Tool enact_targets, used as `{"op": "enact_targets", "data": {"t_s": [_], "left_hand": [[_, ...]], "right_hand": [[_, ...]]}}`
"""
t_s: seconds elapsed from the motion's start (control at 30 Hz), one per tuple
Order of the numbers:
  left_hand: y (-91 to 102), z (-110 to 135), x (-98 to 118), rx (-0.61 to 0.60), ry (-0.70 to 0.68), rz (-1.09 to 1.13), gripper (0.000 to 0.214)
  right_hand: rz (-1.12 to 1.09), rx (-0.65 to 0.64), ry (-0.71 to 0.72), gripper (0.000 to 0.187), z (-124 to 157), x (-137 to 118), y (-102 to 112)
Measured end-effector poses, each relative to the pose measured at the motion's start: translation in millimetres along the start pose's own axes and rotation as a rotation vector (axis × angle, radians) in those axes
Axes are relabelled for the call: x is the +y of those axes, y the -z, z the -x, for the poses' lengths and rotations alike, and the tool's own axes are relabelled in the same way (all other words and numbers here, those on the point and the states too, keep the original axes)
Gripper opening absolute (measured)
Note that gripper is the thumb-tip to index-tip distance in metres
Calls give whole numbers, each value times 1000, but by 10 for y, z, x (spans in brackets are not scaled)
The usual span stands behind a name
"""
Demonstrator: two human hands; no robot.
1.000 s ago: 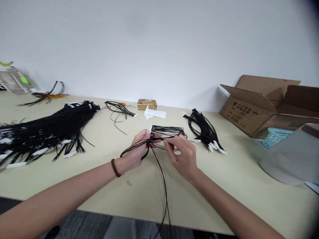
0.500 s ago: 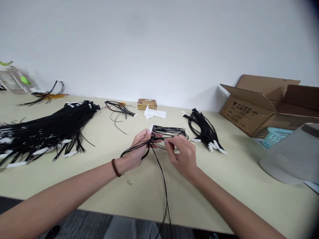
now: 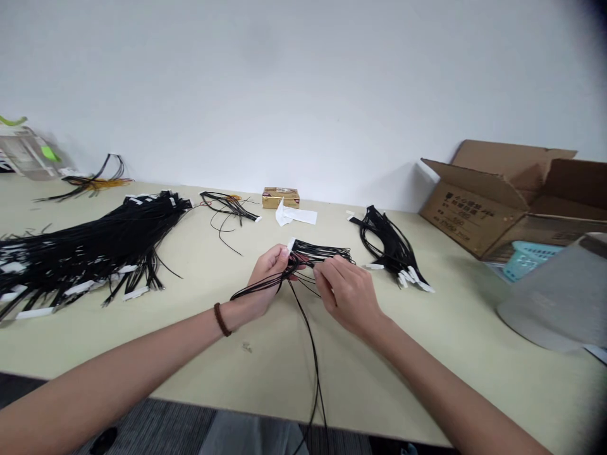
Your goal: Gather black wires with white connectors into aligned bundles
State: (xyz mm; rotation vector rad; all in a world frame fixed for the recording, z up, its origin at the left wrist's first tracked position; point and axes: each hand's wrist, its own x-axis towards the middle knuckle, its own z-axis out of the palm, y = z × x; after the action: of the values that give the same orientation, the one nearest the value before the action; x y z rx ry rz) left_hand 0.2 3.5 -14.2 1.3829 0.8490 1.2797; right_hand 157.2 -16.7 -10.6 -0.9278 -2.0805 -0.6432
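Pale wall (image 3: pixel 303 95) behind, cream bench (image 3: pixel 213 376) below, and all eyes on the middle: the left grip (image 3: pixel 263 272) is closed around one looped bundle of black wires (image 3: pixel 290 268), thumb right at one white connector (image 3: pixel 291 244). Just beside it, the right grip (image 3: pixel 349 291) is pinched tight, fingertips on strands of that bundle. One big cable heap (image 3: pixel 114 237) lies left of the grips, one dark bunch (image 3: pixel 389 245) right, one gold box (image 3: pixel 281 199) straight beyond. Both forearms slant inward, left thumb on top, right knuckles up.
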Motion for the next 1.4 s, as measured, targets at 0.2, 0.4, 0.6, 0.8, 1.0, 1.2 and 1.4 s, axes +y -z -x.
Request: {"op": "enact_targets", "data": {"t_s": [0.2,0.4,0.6,0.8,1.0,1.2,1.4], "left_hand": [[21,-5,-9,-40,-25,-50,31],[22,-2,-6,-70,-40,-103,35],[5,25,16,-110,-39,-168,37],[0,55,19,-126,-37,-216,36],[1,62,4,-141,-29,-211,34],[-48,69,28,-149,93,35,30],[3,28,107,-85,286,227,19]], "right_hand": [[-50,-3,-36,18,8,-6,13],[-65,18,-39,16,0,-8,19],[-18,94,-26,10,8,-14,5],[-23,106,-11,13,19,-19,11],[-31,113,-7,12,30,-20,-1],[44,136,3,8,19,50,-22],[217,249,-15,9,30,355,15]]}}
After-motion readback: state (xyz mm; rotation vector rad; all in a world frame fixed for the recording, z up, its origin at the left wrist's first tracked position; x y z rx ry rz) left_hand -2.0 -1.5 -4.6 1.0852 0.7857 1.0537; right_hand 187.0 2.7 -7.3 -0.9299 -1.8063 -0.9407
